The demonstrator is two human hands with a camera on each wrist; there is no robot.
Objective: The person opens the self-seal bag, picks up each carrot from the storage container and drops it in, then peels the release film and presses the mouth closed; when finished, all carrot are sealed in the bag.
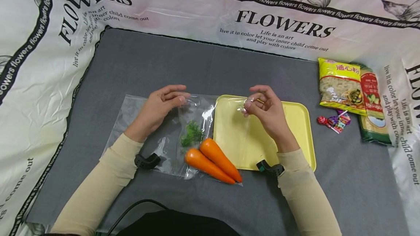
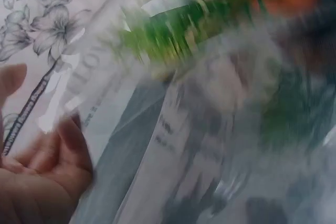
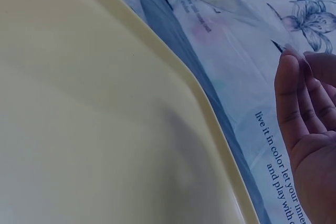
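Observation:
Two orange carrots (image 1: 213, 161) with feathery green tops (image 1: 191, 134) lie inside a clear plastic bag (image 1: 207, 110). My left hand (image 1: 160, 106) pinches the upper edge of the bag between thumb and fingers; the left wrist view shows the same hand (image 2: 47, 166) beside blurred greens (image 2: 168, 27). To the right, my right hand (image 1: 267, 114) pinches a thin clear part of the plastic over a yellow tray (image 1: 296, 134). In the right wrist view its thumb and fingers (image 3: 289, 85) meet on the film's edge.
Clear plastic (image 1: 137, 101) spreads flat under the left forearm. At the right edge of the grey cloth (image 1: 197, 61) lie a yellow pasta bag (image 1: 341, 86), a green and red packet (image 1: 374, 108) and several wrapped candies (image 1: 336, 121). A black cable (image 1: 137, 203) runs near the body.

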